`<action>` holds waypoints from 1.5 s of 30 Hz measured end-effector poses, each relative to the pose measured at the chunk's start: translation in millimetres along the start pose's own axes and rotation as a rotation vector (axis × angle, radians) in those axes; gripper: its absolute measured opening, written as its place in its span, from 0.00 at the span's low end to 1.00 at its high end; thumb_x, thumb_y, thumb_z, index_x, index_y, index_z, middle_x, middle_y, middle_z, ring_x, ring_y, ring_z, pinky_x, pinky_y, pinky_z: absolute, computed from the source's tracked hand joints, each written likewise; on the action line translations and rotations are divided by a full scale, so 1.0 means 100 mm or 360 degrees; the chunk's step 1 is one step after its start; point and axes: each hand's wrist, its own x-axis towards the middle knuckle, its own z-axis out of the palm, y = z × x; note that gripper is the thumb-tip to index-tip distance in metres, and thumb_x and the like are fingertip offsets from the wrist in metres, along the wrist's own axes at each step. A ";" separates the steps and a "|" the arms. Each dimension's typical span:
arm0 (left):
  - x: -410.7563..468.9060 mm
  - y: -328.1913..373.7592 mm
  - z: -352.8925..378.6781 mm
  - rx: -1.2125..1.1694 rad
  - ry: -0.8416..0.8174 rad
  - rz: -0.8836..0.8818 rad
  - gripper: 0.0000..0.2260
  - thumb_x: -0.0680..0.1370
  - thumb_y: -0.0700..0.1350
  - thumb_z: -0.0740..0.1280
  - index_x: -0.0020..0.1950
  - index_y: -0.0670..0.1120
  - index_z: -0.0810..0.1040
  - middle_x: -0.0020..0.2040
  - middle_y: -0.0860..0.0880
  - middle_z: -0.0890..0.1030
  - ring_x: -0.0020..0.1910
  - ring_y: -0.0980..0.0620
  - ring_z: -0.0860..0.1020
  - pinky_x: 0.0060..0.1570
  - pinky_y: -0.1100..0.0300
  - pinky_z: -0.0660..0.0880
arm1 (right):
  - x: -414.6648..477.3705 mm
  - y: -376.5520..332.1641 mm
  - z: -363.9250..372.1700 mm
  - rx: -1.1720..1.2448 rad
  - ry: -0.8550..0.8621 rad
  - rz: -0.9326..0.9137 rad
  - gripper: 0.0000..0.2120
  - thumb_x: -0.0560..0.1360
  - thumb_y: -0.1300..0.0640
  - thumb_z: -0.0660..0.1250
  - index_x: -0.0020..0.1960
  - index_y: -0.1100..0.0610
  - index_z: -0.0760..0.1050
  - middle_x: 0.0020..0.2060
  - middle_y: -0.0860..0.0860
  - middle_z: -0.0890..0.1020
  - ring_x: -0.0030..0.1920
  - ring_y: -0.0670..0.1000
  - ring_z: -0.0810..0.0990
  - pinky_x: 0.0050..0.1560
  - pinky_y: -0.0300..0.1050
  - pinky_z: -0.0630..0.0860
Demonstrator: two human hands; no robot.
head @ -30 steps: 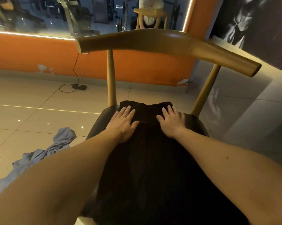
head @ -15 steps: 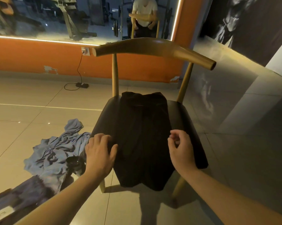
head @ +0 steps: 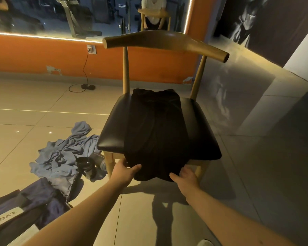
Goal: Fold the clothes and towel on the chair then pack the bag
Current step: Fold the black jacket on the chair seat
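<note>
Glossy beige floor tiles and an orange wall frame a chair with a curved wooden backrest and a smooth black padded seat. On the seat lies a matte black garment, folded into a long, narrow strip (soft creases mark its far end). Its long axis runs from the backrest toward the viewer, and the near end hangs over the front edge. There the left hand and right hand each pinch a corner of the hem. Crumpled blue cloth lies on the floor left of the chair.
</note>
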 end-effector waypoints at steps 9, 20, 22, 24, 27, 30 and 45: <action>0.00 -0.33 -0.22 0.0068 -0.0126 -0.0063 0.12 0.83 0.48 0.66 0.61 0.41 0.78 0.56 0.44 0.82 0.56 0.46 0.81 0.60 0.49 0.77 | -0.10 0.15 -0.04 0.0019 0.0005 0.0053 0.11 0.76 0.58 0.74 0.57 0.51 0.80 0.50 0.47 0.84 0.50 0.47 0.81 0.51 0.43 0.77; -0.50 -0.40 -0.48 0.0150 -0.0470 -0.0102 0.11 0.82 0.41 0.68 0.62 0.43 0.71 0.58 0.40 0.80 0.57 0.42 0.82 0.56 0.43 0.82 | -0.64 0.10 -0.44 -0.0214 -0.0308 0.0207 0.12 0.79 0.58 0.70 0.62 0.57 0.78 0.54 0.53 0.84 0.50 0.51 0.83 0.43 0.41 0.81; -0.60 -0.36 -0.55 0.0191 -0.0524 -0.0083 0.12 0.81 0.39 0.68 0.63 0.43 0.70 0.59 0.41 0.79 0.58 0.41 0.81 0.59 0.42 0.81 | -0.73 0.11 -0.52 -0.0203 -0.0312 0.0216 0.12 0.79 0.58 0.70 0.62 0.57 0.78 0.54 0.54 0.84 0.52 0.55 0.84 0.49 0.47 0.84; -0.67 -0.35 -0.65 0.0190 -0.0502 -0.0078 0.12 0.81 0.38 0.68 0.62 0.44 0.70 0.60 0.40 0.78 0.58 0.40 0.81 0.61 0.41 0.79 | -0.80 0.14 -0.61 -0.0195 -0.0277 0.0196 0.14 0.79 0.57 0.70 0.64 0.57 0.77 0.54 0.54 0.84 0.53 0.57 0.85 0.55 0.54 0.83; -0.80 -0.33 -0.76 0.0176 -0.0439 -0.0027 0.16 0.79 0.36 0.70 0.62 0.45 0.68 0.61 0.39 0.76 0.56 0.39 0.81 0.57 0.44 0.82 | -0.93 0.13 -0.67 -0.0160 -0.0160 0.0074 0.20 0.77 0.57 0.72 0.67 0.56 0.70 0.57 0.55 0.82 0.51 0.56 0.85 0.51 0.53 0.84; -0.95 -0.26 -0.80 0.0243 -0.0328 0.0261 0.22 0.77 0.35 0.71 0.66 0.48 0.68 0.68 0.43 0.72 0.59 0.42 0.79 0.54 0.47 0.83 | -1.09 0.05 -0.69 -0.0153 -0.0173 -0.0182 0.32 0.77 0.57 0.73 0.75 0.43 0.61 0.58 0.54 0.83 0.56 0.54 0.84 0.57 0.53 0.82; -1.34 0.26 -1.06 0.0888 -0.0589 0.1009 0.21 0.74 0.44 0.67 0.64 0.62 0.73 0.64 0.62 0.73 0.66 0.59 0.74 0.69 0.55 0.75 | -1.53 -0.59 -1.03 -0.0620 -0.0704 -0.0480 0.25 0.74 0.64 0.69 0.66 0.43 0.73 0.62 0.48 0.76 0.61 0.51 0.79 0.58 0.40 0.80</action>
